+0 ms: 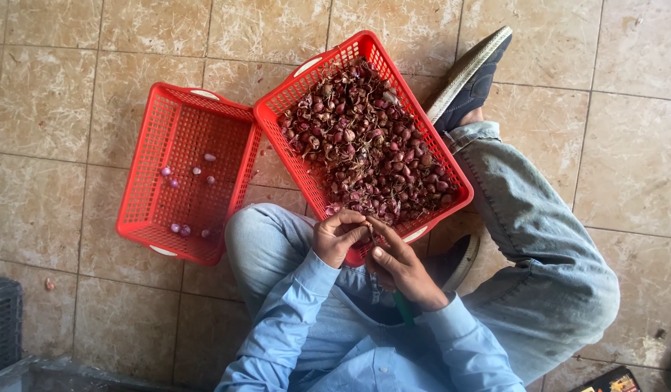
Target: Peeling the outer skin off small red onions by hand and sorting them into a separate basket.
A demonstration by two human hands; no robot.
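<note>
Sitting cross-legged on a tiled floor (626, 174), the person held both hands together at the near rim of the full red basket (451, 190). Left hand (337, 238) was curled, fingertips pinched around a small shallot (367, 228) that was mostly hidden; its long axis and which way it pointed could not be told. Right hand (402, 270) was clenched around a green-handled tool (404, 308), thumb pressed forward toward the shallot; the blade was not visible. Handle ran roughly toward the person's body.

Full basket sat tilted, long axis running from upper left to lower right, heaped with unpeeled reddish-brown shallots (364, 145). Second red basket (141, 189) lay just beside it on the left, corners touching or nearly so, long axis roughly upright in frame; it held a few peeled purple shallots (184, 229) scattered apart.

Floor was beige marbled tile with dark grout, some staining. Dark grey crate (2, 319) stood at the left edge. One stray shallot (50, 284) lay on the floor near it. Dark package corner (612, 382) with orange edging showed at the bottom right. Person wore a light blue shirt, jeans, dark slip-on shoes (472, 80).
</note>
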